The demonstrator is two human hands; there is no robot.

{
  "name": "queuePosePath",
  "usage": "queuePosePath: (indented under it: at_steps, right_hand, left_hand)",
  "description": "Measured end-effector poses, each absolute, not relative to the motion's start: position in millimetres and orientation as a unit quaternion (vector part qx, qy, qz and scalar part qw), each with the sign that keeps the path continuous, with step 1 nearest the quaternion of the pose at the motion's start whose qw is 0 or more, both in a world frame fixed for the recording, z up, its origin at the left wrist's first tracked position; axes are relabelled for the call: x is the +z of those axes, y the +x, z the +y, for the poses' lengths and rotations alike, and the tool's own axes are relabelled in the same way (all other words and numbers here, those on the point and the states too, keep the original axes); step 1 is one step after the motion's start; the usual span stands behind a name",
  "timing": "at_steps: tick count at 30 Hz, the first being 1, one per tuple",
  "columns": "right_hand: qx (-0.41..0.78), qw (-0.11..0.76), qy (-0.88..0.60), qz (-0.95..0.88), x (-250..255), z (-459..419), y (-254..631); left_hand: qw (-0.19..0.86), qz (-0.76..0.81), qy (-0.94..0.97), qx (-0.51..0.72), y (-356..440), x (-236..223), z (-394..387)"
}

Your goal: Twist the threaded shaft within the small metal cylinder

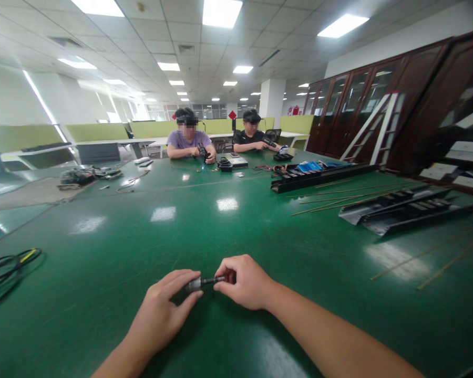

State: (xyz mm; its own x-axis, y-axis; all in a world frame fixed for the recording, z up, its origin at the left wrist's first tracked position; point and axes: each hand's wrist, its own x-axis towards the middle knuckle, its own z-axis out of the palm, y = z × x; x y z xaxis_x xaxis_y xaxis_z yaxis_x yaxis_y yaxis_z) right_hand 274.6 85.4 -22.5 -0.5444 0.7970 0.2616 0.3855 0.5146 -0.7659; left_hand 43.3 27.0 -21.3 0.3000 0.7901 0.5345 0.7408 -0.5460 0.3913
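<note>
Just above the green tabletop (197,210), my left hand (163,310) pinches a short silver-grey metal cylinder (195,285) between thumb and fingers. From the cylinder's right end a thin dark shaft (208,281) sticks out sideways. My right hand (246,283) grips the far end of that shaft with thumb and curled fingers. Cylinder and shaft lie in one line, roughly level, and look joined. My fingers cover part of both ends, so the exact kind of tool part cannot be made out.
A coiled black cable (11,270) lies at left. Black metal channels (382,218) and thin rods (319,208) lie at right. Across the table two people (187,142) handle dark power tools. Electronic parts (84,176) are heaped at far left; a stepladder (372,128) stands behind.
</note>
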Motion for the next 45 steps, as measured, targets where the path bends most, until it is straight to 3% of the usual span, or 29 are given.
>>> queuePosePath:
  at_steps: [45]
  right_hand:
    - [0.340,0.316,-0.363,-0.808,-24.1,87.1,275.0]
  left_hand:
    - [0.043,0.488,0.802,0.342,37.5,-24.2,28.1]
